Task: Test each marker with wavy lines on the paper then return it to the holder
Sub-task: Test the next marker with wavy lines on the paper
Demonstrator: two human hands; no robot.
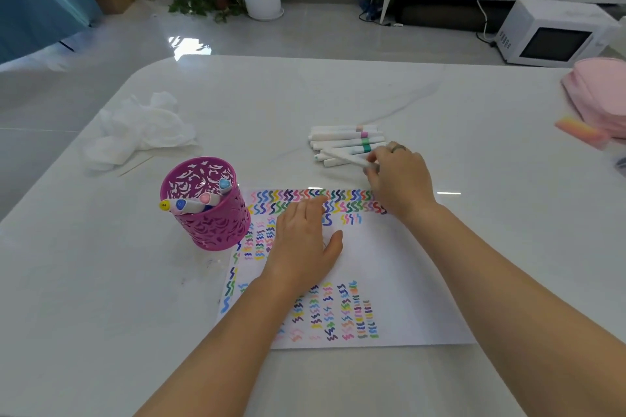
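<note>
**The pick-up step.** One white marker (pixel 343 156) lies slantwise across the near edge of the loose pile of markers (pixel 345 139), on the table (pixel 440 95) just beyond the top edge of the paper (pixel 406 281). Our right hand (pixel 399 179) meets its right end, and the fingertips (pixel 374 157) pinch the barrel. We cannot tell whether the marker is already clear of the pile.

Our left hand (pixel 305 244) lies flat on the upper middle of the paper, fingers straight and together, thumb spread, pressing the sheet down. Rows of coloured wavy lines run along the top edge, down the left side and across the lower middle. The right half and the centre are bare.

The pink cut-out holder (pixel 210 230) stands upright, touching the sheet's upper left corner. A few capped markers (pixel 189 205) lean in it.

We judge the step in hand to be the taking of the next untested marker. The next move calls for uncapping it, probably with help from the left hand, which would free the sheet. Then a wavy line goes on a bare patch before the marker goes to the holder.

A crumpled white tissue (pixel 142 129) lies beyond the holder.
</note>
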